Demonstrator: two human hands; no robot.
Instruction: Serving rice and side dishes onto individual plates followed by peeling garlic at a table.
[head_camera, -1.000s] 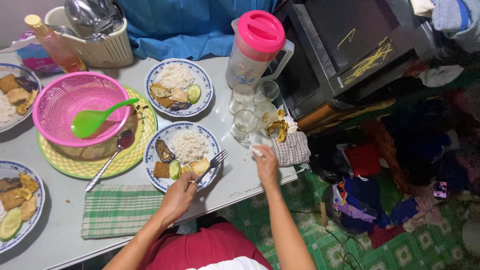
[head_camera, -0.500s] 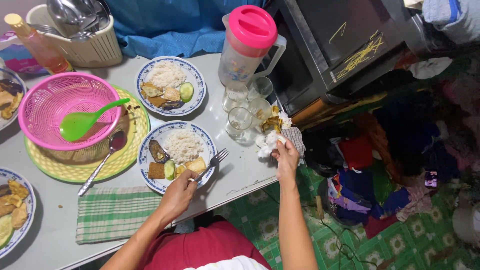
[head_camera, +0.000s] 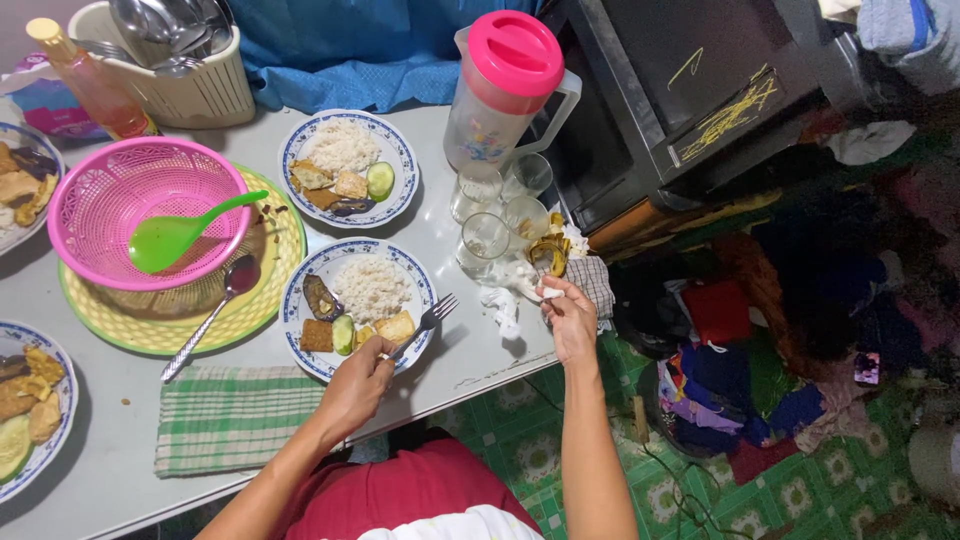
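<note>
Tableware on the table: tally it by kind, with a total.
Plates of food: 4
Drinking glasses: 4
Pitcher: 1
Pink basket: 1
Green ladle: 1
Spoon: 1
Fork, in the left hand: 1
Total: 13

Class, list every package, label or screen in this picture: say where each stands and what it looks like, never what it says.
Bottle: table's far left corner, slim, clear with orange liquid, yellow cap; label too blurred to tell.
Packet: behind the bottle, soft, pink and blue.
Jug: far right of the table, clear, pink lid, small coloured print on its side.
Dark box: right of the jug, glossy screen-like panel with yellow scribbles.
</note>
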